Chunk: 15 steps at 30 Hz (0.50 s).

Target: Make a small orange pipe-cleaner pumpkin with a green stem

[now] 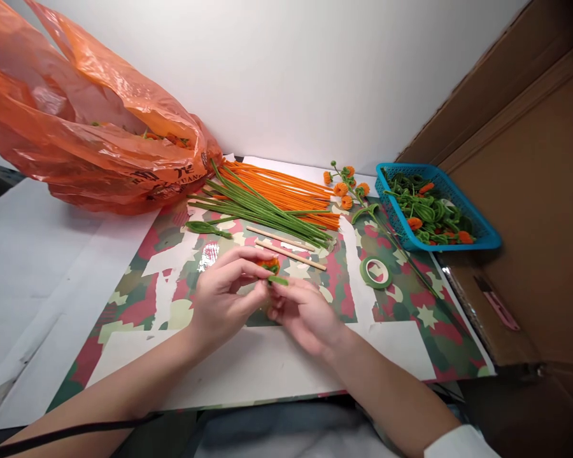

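My left hand (pixel 222 296) and my right hand (pixel 302 312) meet over the patterned mat (pixel 391 305). Together they pinch a small orange pipe-cleaner ball (pixel 268 263) with a green pipe-cleaner piece (pixel 277 280) at its base. The left fingers curl over the ball from above; the right fingertips grip the green piece from below. Just beyond the hands lie two wooden sticks (pixel 290 254). Behind them lies a bundle of green pipe cleaners (pixel 262 213) and orange pipe cleaners (pixel 281 187).
An orange plastic bag (pixel 86 121) sits at the back left. A blue basket (pixel 477 226) of green and orange pieces stands at the right beside a cardboard box (pixel 530 191). A green tape roll (pixel 376 272), a finished orange flower stem (pixel 348 191) and a green leaf (pixel 205 228) lie on the mat.
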Motion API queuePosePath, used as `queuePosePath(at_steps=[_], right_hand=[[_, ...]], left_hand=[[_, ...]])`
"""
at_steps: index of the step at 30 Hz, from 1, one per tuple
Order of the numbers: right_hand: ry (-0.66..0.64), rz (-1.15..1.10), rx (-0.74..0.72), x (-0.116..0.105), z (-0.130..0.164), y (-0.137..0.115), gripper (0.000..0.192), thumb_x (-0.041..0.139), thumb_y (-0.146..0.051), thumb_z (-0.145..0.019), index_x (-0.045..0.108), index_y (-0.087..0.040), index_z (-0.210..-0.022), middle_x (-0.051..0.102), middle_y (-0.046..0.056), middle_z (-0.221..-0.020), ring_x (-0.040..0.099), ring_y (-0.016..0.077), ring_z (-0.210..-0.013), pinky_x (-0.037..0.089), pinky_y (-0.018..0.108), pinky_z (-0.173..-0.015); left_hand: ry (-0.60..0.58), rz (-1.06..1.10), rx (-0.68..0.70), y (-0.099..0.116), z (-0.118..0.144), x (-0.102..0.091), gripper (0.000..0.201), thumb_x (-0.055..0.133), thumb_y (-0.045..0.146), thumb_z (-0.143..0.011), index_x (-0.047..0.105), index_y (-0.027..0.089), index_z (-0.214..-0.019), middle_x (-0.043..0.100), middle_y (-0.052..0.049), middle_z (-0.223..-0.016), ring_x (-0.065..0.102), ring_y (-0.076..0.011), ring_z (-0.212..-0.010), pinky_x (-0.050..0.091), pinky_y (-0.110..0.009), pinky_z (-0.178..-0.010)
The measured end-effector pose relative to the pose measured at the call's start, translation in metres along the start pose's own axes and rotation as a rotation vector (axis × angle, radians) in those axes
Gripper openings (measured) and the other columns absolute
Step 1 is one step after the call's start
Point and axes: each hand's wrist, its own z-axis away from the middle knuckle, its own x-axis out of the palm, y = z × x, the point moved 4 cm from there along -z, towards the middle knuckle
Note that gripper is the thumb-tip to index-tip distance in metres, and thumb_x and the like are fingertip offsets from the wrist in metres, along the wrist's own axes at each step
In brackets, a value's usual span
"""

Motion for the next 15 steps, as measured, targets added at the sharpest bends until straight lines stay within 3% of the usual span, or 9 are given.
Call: queuePosePath(at_steps=[3,6,8,12,15], right_hand=[[-0.141,-0.181,0.214,0.005,0.001,0.003,0.031,0.076,-0.038,-0.064,0.052,-0.019,-0.071,0.039,-0.003,-0.064,0.033,0.0097,-0.058,0.035,0.026,-0.052],[-0.036,-0.117,0.127,0.0,0.001,0.002,0.03,0.075,-0.039,-0.064,0.054,-0.019,-0.07,0.043,-0.003,-0.065,0.035,0.0097,-0.057,0.035,0.026,-0.053],[0.148,0.103,-0.157,-0.008,0.003,-0.007,0.024,0.073,-0.039,-0.068,0.059,-0.02,-0.074,0.05,-0.001,-0.069,0.04,0.0113,-0.059,0.037,0.027,-0.055],[0.421,0.819,-0.932,-0.006,0.023,-0.032,0.006,0.068,-0.024,-0.078,0.069,-0.024,-0.083,0.058,0.002,-0.079,0.051,0.0173,-0.074,0.041,0.033,-0.069],[0.466,1.225,-1.202,0.002,0.03,-0.034,0.011,0.063,-0.018,-0.085,0.071,-0.026,-0.084,0.061,0.003,-0.077,0.05,0.0187,-0.076,0.035,0.035,-0.069]], left_hand=[[-0.015,0.002,0.0,0.001,-0.002,0.001,0.016,0.062,0.008,-0.072,0.069,0.021,-0.072,0.07,-0.005,-0.094,0.066,-0.0172,-0.086,0.057,-0.025,-0.064],[0.001,0.081,-0.11,-0.003,-0.005,0.001,0.012,0.063,0.011,-0.072,0.069,0.021,-0.069,0.07,-0.006,-0.093,0.066,-0.0183,-0.088,0.057,-0.026,-0.067],[0.019,0.163,-0.254,-0.011,-0.006,0.001,0.008,0.066,0.016,-0.072,0.067,0.02,-0.066,0.069,-0.006,-0.094,0.066,-0.0194,-0.09,0.056,-0.027,-0.069],[0.025,0.34,-0.513,-0.027,-0.002,0.004,0.009,0.073,0.025,-0.069,0.068,0.019,-0.066,0.07,-0.006,-0.094,0.066,-0.0222,-0.092,0.056,-0.029,-0.073],[0.017,0.407,-0.587,-0.031,0.0,0.005,0.008,0.074,0.025,-0.068,0.07,0.018,-0.068,0.069,-0.006,-0.086,0.067,-0.0227,-0.091,0.056,-0.029,-0.072]])
